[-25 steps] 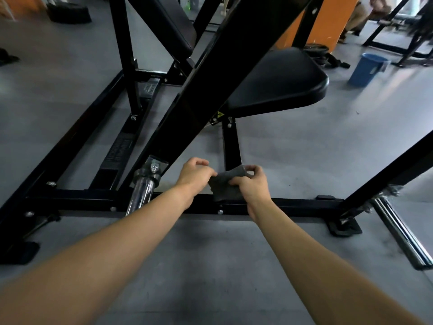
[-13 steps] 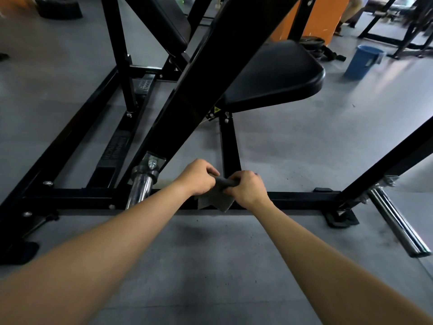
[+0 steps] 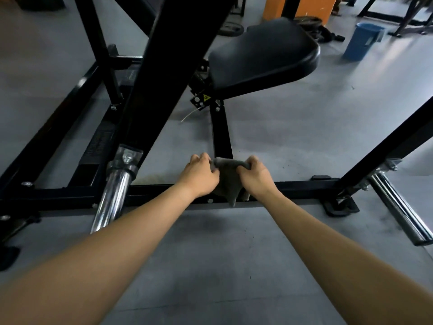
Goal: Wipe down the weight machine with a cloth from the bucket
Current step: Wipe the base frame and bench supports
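A small grey cloth hangs between my two hands, bunched along its top edge. My left hand grips its left end and my right hand grips its right end, both fists closed. The cloth's lower corner droops over the black floor crossbar of the weight machine. The machine's black padded seat stands on a post beyond my hands. A thick black diagonal beam rises on the left. The blue bucket sits far off at the upper right on the floor.
Chrome weight pegs stick out toward me at the left and right. A black foot plate anchors the crossbar. Weight plates and an orange block lie behind the seat. Grey floor spreads below my arms.
My hands drew closer together and gathered the cloth from a flat spread into a bunched roll along the top. The view shifted slightly downward.
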`<action>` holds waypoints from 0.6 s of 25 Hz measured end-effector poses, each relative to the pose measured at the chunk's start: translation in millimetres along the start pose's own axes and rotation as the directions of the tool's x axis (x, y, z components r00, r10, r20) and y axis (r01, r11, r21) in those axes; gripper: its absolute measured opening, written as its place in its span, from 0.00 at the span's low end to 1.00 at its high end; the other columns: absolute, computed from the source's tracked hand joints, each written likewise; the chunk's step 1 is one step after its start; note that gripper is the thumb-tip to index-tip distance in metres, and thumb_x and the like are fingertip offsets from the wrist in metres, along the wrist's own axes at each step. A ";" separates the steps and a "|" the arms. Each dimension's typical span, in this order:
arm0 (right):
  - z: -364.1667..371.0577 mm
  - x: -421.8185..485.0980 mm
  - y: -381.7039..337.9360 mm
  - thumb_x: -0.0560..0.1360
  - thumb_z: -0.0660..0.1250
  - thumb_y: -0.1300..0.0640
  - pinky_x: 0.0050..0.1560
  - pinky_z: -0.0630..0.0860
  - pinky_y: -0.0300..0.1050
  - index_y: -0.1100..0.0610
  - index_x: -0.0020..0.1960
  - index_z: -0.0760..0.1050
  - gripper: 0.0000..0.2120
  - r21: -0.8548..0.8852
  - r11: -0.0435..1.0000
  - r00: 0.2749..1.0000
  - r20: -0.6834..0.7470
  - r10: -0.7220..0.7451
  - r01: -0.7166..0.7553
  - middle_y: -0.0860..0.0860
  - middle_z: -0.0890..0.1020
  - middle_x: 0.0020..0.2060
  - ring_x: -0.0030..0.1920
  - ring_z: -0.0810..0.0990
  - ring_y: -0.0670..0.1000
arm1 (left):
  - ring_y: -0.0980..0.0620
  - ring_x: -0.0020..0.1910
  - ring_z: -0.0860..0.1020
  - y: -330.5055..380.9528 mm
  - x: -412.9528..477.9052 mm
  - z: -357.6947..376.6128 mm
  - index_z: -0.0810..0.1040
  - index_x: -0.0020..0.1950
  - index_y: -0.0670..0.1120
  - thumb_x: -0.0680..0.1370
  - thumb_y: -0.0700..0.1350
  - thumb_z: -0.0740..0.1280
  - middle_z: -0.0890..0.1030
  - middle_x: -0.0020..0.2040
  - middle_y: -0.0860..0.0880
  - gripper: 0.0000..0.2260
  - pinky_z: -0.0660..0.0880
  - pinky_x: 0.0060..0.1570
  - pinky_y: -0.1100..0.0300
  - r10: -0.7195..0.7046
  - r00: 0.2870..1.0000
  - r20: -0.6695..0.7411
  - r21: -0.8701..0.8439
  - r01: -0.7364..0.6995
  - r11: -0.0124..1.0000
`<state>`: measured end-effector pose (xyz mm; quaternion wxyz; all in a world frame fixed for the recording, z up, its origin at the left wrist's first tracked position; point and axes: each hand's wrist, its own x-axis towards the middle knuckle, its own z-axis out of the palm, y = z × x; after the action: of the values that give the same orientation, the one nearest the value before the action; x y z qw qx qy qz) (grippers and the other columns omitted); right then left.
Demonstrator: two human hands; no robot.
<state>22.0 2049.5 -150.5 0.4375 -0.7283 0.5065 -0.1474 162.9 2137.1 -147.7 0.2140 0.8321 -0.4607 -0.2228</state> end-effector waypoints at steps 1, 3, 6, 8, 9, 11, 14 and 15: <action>-10.6 3.9 7.1 0.82 0.59 0.58 0.31 0.72 0.46 0.60 0.54 0.67 0.05 0.010 1.000 0.999 -0.046 0.020 -0.020 0.55 0.77 0.42 0.37 0.75 0.53 | 0.41 0.62 0.76 1.4 4.2 7.6 0.70 0.67 0.44 0.83 0.50 0.62 0.70 0.66 0.43 0.16 0.72 0.62 0.51 0.001 1.000 0.025 0.008 -0.001 1.000; -26.9 13.5 23.1 0.82 0.59 0.58 0.31 0.72 0.46 0.59 0.52 0.66 0.05 0.020 1.000 0.986 -0.165 -0.013 0.016 0.55 0.78 0.42 0.36 0.75 0.53 | 0.41 0.63 0.75 2.7 10.3 23.9 0.70 0.68 0.43 0.83 0.49 0.62 0.71 0.65 0.42 0.17 0.70 0.62 0.54 0.024 0.997 0.080 0.043 -0.027 0.999; -32.9 33.4 56.6 0.80 0.63 0.59 0.38 0.71 0.51 0.58 0.51 0.66 0.05 -0.113 0.982 0.914 -0.362 -0.181 0.149 0.54 0.78 0.47 0.42 0.77 0.56 | 0.45 0.62 0.75 7.5 16.6 47.3 0.71 0.68 0.44 0.83 0.51 0.63 0.71 0.64 0.44 0.17 0.70 0.61 0.56 0.068 0.985 0.158 0.091 -0.083 0.992; -22.2 43.9 87.8 0.79 0.61 0.63 0.45 0.72 0.53 0.58 0.57 0.67 0.08 -0.246 0.948 0.925 -0.269 -0.267 0.202 0.55 0.78 0.53 0.50 0.78 0.59 | 0.47 0.61 0.75 10.5 17.5 62.0 0.70 0.69 0.46 0.83 0.51 0.62 0.71 0.64 0.47 0.16 0.71 0.62 0.56 0.069 0.977 0.201 0.105 -0.092 0.990; -14.3 46.6 104.5 0.78 0.61 0.64 0.51 0.74 0.55 0.58 0.63 0.68 0.14 -0.313 0.922 0.949 -0.142 -0.281 0.226 0.56 0.78 0.58 0.55 0.78 0.60 | 0.48 0.61 0.75 11.0 17.4 68.9 0.70 0.69 0.46 0.83 0.51 0.62 0.71 0.64 0.47 0.16 0.71 0.63 0.56 0.067 0.974 0.218 0.117 -0.095 0.989; -1.2 45.3 135.4 0.78 0.62 0.64 0.64 0.73 0.56 0.59 0.72 0.68 0.23 -0.456 0.846 0.959 0.078 -0.272 0.277 0.57 0.76 0.66 0.66 0.75 0.60 | 0.47 0.61 0.75 12.6 18.4 83.5 0.71 0.68 0.46 0.83 0.50 0.63 0.72 0.64 0.47 0.15 0.72 0.64 0.55 0.066 0.968 0.243 0.139 -0.102 0.985; 16.4 51.8 159.8 0.79 0.63 0.56 0.73 0.66 0.57 0.58 0.73 0.69 0.23 -0.571 0.730 0.921 0.138 -0.365 0.375 0.54 0.74 0.72 0.74 0.69 0.59 | 0.46 0.63 0.76 13.5 25.9 101.1 0.73 0.67 0.46 0.82 0.48 0.63 0.74 0.65 0.46 0.14 0.71 0.66 0.54 0.069 0.969 0.239 0.149 -0.107 0.983; 21.5 57.4 160.3 0.80 0.61 0.50 0.74 0.65 0.58 0.58 0.73 0.70 0.24 -0.589 0.708 0.914 0.153 -0.376 0.390 0.53 0.73 0.72 0.74 0.68 0.58 | 0.46 0.63 0.76 13.5 30.1 105.8 0.73 0.66 0.45 0.82 0.47 0.64 0.74 0.65 0.46 0.14 0.71 0.66 0.54 0.070 0.971 0.228 0.150 -0.106 0.983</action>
<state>-36.0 1993.5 -302.0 0.1453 -0.9200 0.3597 -0.0562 108.1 2088.7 -231.0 0.1030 0.7953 -0.5348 -0.2663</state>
